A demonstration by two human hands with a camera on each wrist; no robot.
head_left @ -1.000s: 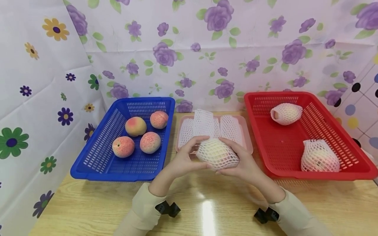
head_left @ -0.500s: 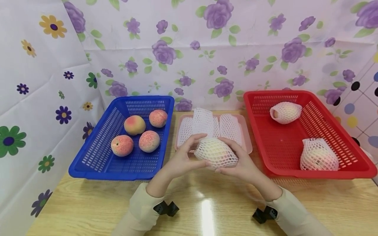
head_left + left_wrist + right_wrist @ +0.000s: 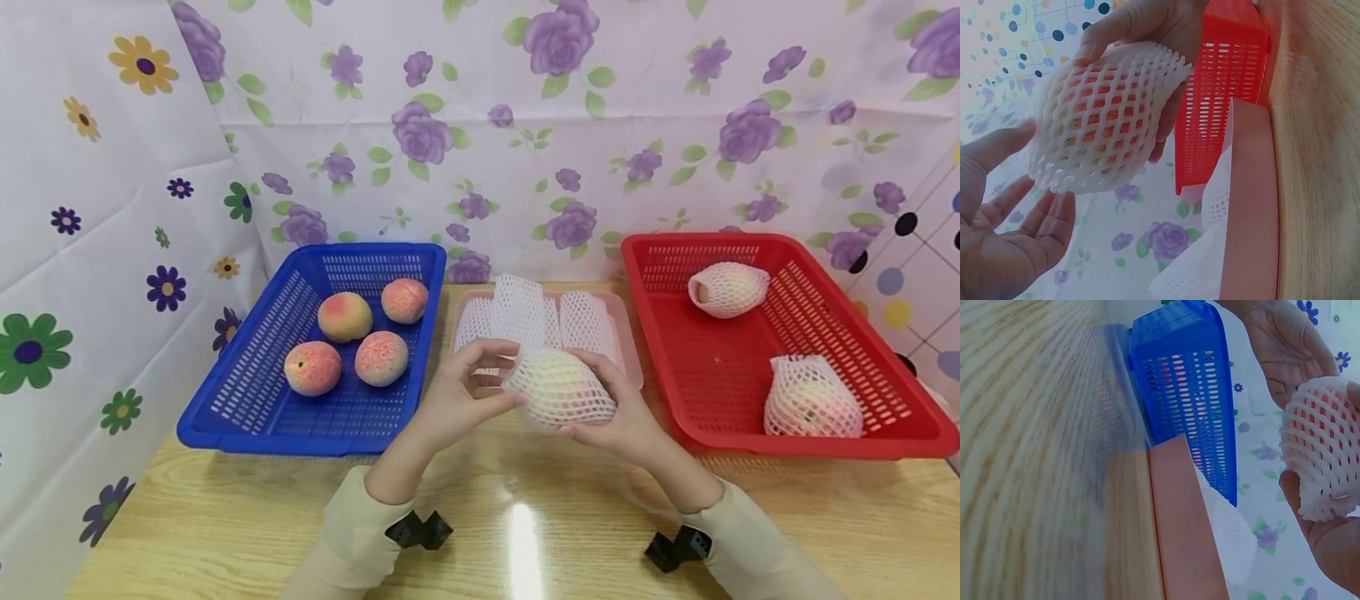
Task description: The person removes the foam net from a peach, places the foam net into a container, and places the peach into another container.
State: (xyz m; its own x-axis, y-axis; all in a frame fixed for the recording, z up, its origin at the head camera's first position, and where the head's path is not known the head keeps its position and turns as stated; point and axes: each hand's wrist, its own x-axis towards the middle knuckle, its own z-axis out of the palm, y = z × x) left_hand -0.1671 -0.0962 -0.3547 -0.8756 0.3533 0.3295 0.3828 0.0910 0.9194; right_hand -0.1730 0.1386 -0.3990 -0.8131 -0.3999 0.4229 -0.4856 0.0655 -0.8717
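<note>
Above the table, between two baskets, a peach in a white foam net is held in my right hand, thumb on the near side and fingers behind. Reddish skin shows through the mesh in the left wrist view. My left hand is at the net's left end, its thumb tip at the net edge and its fingers loosely spread. The left wrist view shows the left fingertips beside the net rather than around it. Behind the hands, a pink tray bears several white foam nets.
At left stands a blue basket with several bare peaches. A red basket at right contains two netted peaches. A flowered cloth hangs behind. The table is wooden.
The left hand has eased left, its fingers looser at the net's end. The right hand has carried the netted peach slightly to the right.
</note>
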